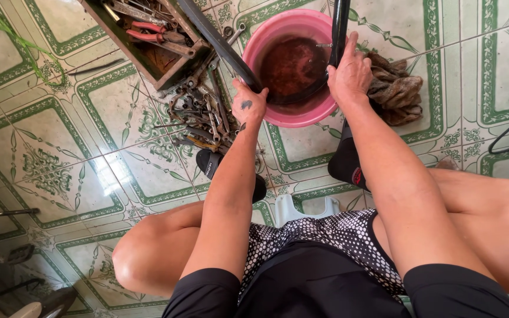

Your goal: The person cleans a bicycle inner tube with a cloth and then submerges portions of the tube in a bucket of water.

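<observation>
Black rubber inner tube (pixel 225 50) is gripped by left hand (pixel 248 105) and right hand (pixel 349 73) over pink plastic basin (pixel 278 115) — likely light, floppy, slippery when wet — best held either side of the dipped loop.

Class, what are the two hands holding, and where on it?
Both hands, left and right, grip a black rubber tube, one on each side of its loop dipped in the pink basin.

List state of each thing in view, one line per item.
left hand: gripping black inner tube, fingers closed.
right hand: gripping the tube's other side.
black inner tube: looped, its bottom dipped in the basin.
pink basin: upright, holding murky brown water.
toolbox: open, tools inside.
wrenches: loose pile on floor.
rag: crumpled beside basin.
</observation>
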